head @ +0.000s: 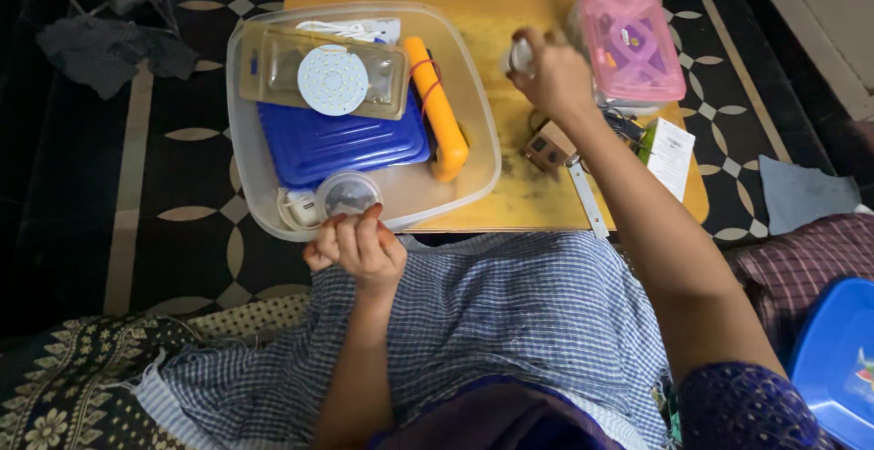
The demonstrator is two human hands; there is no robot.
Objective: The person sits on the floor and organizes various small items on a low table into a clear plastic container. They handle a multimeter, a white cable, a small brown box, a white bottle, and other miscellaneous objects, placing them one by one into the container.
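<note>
I see my left hand (357, 248) pinching a small clear round cap (347, 194) at the near rim of the clear plastic tub (473, 113). My right hand (553, 75) is curled shut around a small white piece (520, 57) (too hidden to identify), held over the wooden desk (528, 186) beside the pink box (630, 42). Inside the tub lie a blue lid (341, 145), an orange torch (438, 109) and a white round disc (332, 80). A small brown block (549, 147) sits under my right wrist.

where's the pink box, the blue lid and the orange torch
pink box (633, 40), head view, on its lid
blue lid (341, 145), head view, on its ribbed top
orange torch (439, 109), head view, mid-body
</note>
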